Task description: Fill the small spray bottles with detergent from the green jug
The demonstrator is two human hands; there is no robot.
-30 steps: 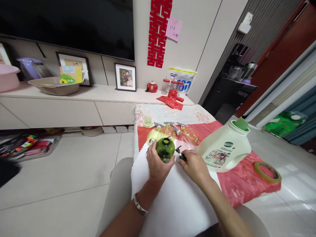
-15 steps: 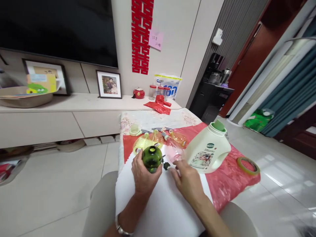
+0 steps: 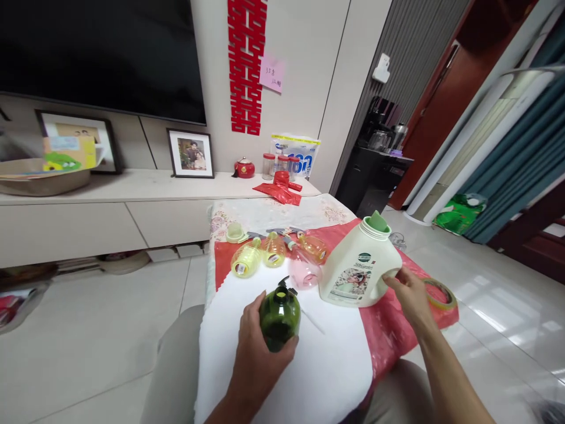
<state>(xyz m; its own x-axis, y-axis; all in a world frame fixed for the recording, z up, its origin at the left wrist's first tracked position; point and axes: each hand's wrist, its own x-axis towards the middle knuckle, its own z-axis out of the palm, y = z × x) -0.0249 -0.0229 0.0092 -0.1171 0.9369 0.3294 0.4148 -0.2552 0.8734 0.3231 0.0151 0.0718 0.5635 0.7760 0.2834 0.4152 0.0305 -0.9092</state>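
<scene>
The hands are apart: the left hand (image 3: 260, 353) wraps around the green bottle (image 3: 282, 323), its open neck facing up, while the right hand (image 3: 412, 294) clasps the handle of the pale jug (image 3: 351, 277), which stands just beside it. A low, firm hold on the bottle probably serves best, and the jug's bulk suggests fingers well through the handle. The dark pump (image 3: 292, 291) beyond the left hand is best left untouched by either vessel
</scene>
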